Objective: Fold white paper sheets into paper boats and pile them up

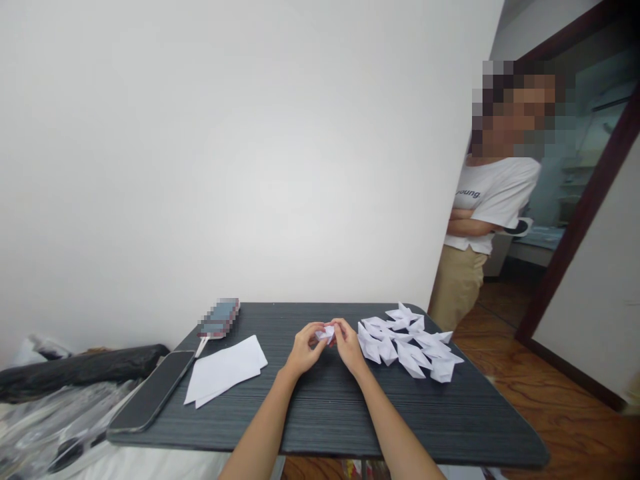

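Note:
Between both hands, over the middle of the dark table (325, 407), is a small piece of folded white paper (327, 333). My left hand (305, 348) pinches it from the left, with the thumb and fingers curled around its edge. From the other side my right hand (347, 341) grips it too, partly covering it. Close to the right hand lies a group of several folded white paper boats (413, 343), some touching or overlapping. Off to the left, flat white paper sheets (227, 367) lie in a loose, slightly fanned stack.
A dark smartphone (153, 392) lies at the table's left edge. Behind it is another device (219, 318) with a white cable. A white wall (320, 167) rises behind the table. A person in a white T-shirt (493, 193) stands at the right by a doorway. Plastic-wrapped items (65, 407) lie left.

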A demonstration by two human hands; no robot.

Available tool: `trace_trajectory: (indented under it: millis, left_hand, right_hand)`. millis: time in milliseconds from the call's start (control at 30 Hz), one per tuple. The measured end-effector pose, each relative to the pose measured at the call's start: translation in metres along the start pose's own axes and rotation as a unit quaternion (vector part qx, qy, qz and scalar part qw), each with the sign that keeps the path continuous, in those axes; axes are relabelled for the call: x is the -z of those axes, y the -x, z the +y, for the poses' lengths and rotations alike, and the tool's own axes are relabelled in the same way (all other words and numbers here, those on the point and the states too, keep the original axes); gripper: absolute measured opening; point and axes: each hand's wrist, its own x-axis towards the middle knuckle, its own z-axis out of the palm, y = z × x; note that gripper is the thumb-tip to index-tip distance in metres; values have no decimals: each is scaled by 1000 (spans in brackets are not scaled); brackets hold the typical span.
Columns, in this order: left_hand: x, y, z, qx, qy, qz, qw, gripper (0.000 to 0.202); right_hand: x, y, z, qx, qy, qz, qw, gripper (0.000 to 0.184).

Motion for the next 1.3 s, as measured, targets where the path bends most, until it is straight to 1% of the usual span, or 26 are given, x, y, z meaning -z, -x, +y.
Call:
trace_trajectory:
  millis: [67, 167, 300, 433, 533, 667, 767, 900, 1033, 1100, 1200, 1300]
  left_hand:
    - [-1, 0, 2, 3, 18, -2, 1000, 21]
    - [-2, 0, 1, -6, 19, 7, 1000, 18]
    - [-1, -1, -3, -19, -7, 15, 1000, 16]
    - [0, -1, -6, -28, -44, 11, 999, 20]
    - [1, -1, -7, -37, -67, 7, 997, 21]
    - [1, -2, -9, -41, -80, 17, 996, 20]
    - [1, -2, -11, -32, -89, 33, 995, 20]
    - [1, -1, -12, -20, -86, 49, 995, 21]
    - [3, -1, -12, -13, -81, 70, 994, 19]
    - [3, -2, -13, -3, -77, 77, 994, 19]
    - [4, -2, -13, 18, -57, 80, 995, 19]
    - [3, -2, -12, 33, -14, 73, 997, 21]
  right_hand:
    - [0, 0, -1, -2, 2, 0, 1000, 31]
    - [0, 1, -2, -1, 11, -9, 1000, 31]
    - [-1, 2, -3, 7, 16, -26, 1000, 30]
    - [0, 3, -6, 22, 22, -40, 999, 28]
    - [1, 4, -9, 30, 29, -44, 998, 28]
    - [0, 6, -13, 41, 33, -48, 997, 26]
    - [-1, 6, -14, 48, 32, -43, 997, 25]
    - [-1, 7, -12, 38, 25, -42, 998, 20]
    - [1, 8, -10, 36, 27, -96, 994, 22]
    - [4, 8, -10, 49, 47, -113, 991, 18]
    - [6, 6, -9, 77, 87, -102, 988, 11]
    - [8, 4, -7, 83, 93, -75, 989, 10]
